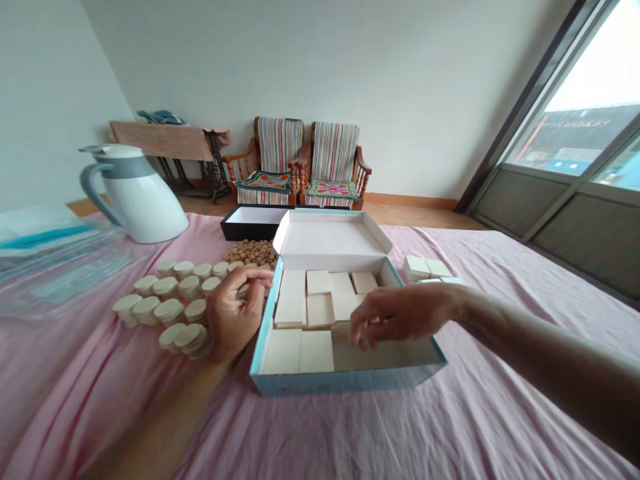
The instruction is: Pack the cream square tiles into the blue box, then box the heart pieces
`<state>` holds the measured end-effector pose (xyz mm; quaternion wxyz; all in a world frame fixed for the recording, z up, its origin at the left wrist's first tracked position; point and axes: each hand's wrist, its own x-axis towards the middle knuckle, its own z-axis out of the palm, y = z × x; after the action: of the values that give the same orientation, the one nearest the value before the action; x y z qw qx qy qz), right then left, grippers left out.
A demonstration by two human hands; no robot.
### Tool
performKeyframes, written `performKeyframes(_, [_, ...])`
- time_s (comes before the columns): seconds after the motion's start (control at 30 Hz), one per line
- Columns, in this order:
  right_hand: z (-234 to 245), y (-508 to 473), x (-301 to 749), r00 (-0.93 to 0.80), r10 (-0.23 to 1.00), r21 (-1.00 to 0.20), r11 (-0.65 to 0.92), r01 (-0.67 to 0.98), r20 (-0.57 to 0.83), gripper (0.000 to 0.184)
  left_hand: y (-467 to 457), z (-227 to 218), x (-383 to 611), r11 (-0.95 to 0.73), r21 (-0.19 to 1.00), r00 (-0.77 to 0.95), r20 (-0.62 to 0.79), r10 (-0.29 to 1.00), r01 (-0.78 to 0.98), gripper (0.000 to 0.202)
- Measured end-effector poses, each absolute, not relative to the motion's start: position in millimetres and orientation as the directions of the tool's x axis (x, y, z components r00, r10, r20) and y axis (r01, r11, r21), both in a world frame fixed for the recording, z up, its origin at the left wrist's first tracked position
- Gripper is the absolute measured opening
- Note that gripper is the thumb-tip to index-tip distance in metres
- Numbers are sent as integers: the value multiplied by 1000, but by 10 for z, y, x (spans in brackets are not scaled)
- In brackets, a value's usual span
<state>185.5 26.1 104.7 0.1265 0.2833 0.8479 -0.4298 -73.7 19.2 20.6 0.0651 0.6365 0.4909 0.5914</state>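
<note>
A light-blue cardboard box (pixel 345 381) stands on the bed-like pink cloth with its white lid (pixel 333 233) raised at the back. Inside are pale square wooden tiles (pixel 317 350), stacked side by side; the front right part shows bare floor. My right hand (pixel 393 315) reaches over that part, fingers bent downward and slightly blurred; anything in them is hidden. Beside the box's left wall is my left hand (pixel 235 310), loosely curled with fingers apart, fingertips at the rim and nothing visible in it. Stacks of round wooden discs (pixel 169 310) lie left of this hand.
Small wooden beads (pixel 253 252) lie behind the discs, before a black open box (pixel 240 227). More square tiles (pixel 425 267) sit right of the box. A white jug (pixel 145 200) and clear plastic packaging (pixel 65 267) stand at left. Two chairs (pixel 280 153) are beyond.
</note>
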Motion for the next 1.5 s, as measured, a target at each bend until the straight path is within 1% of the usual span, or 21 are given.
performKeyframes(0.03, [1134,308,1981,-799,445,-658,465,592,-404,27,197,206,-743,-508,666,-190,689,699,547,17])
performKeyframes(0.07, [1206,368,2116,-772,535,-634,474,611,-344,27,203,205,-750,-505,668,-200,690,696,547,16])
performKeyframes(0.1, [1258,440,2258,-735,616,-578,502,643,-284,26,209,205,-756,-504,669,-210,692,691,547,16])
performKeyframes(0.13, [1284,522,2402,-677,699,-486,520,703,-231,25,216,204,-762,-505,668,-219,696,684,547,15])
performKeyframes(0.17, [1282,611,2544,-594,786,-356,512,782,-172,24,222,203,-767,-505,666,-224,699,679,549,14])
performKeyframes(0.2, [1255,704,2681,-493,864,-217,463,859,-105,25,229,200,-773,-502,664,-228,701,676,553,14])
performKeyframes(0.23, [1206,797,2809,-408,911,-103,400,910,-64,27,236,195,-778,-497,664,-232,700,675,559,14])
performKeyframes(0.27, [1141,888,2926,-354,934,-17,354,935,-55,30,244,189,-785,-488,666,-235,696,679,565,14])
performKeyframes(0.3, [1067,975,3028,-330,942,45,333,942,-63,36,252,180,-792,-475,669,-237,689,686,572,14])
performKeyframes(0.37, [917,1132,3185,-290,946,98,306,947,-147,51,272,159,-807,-440,674,-243,671,701,593,15])
performKeyframes(0.47, [746,1322,3309,-248,938,87,275,957,-241,71,300,133,-825,-407,663,-237,662,712,628,15])
performKeyframes(0.57, [658,1464,3351,-218,926,63,248,967,-310,79,312,125,-833,-397,650,-228,664,712,648,15])
performKeyframes(0.7, [582,1597,3366,-193,888,26,225,974,-418,77,317,119,-848,-373,656,-248,654,715,656,15])
performKeyframes(0.83, [471,1656,3375,-205,861,20,242,970,-465,70,340,90,-884,-364,668,-251,640,726,649,15])
performKeyframes(0.97, [346,1633,3424,-242,862,20,279,960,-446,70,355,79,-897,-347,660,-253,638,728,666,15])
performKeyframes(1.13, [232,1579,3520,-305,880,3,328,945,-363,71,354,98,-868,-339,650,-247,639,729,680,15])
performKeyframes(1.33, [202,1559,3521,-296,915,23,314,949,-276,70,338,109,-844,-308,678,-265,603,752,667,17])
performKeyframes(1.4, [204,1553,3491,-300,917,20,316,948,-264,68,335,111,-846,-287,688,-271,582,766,666,17])
performKeyframes(1.5, [203,1542,3444,-315,913,6,328,945,-260,60,341,110,-853,-300,686,-272,594,757,663,17])
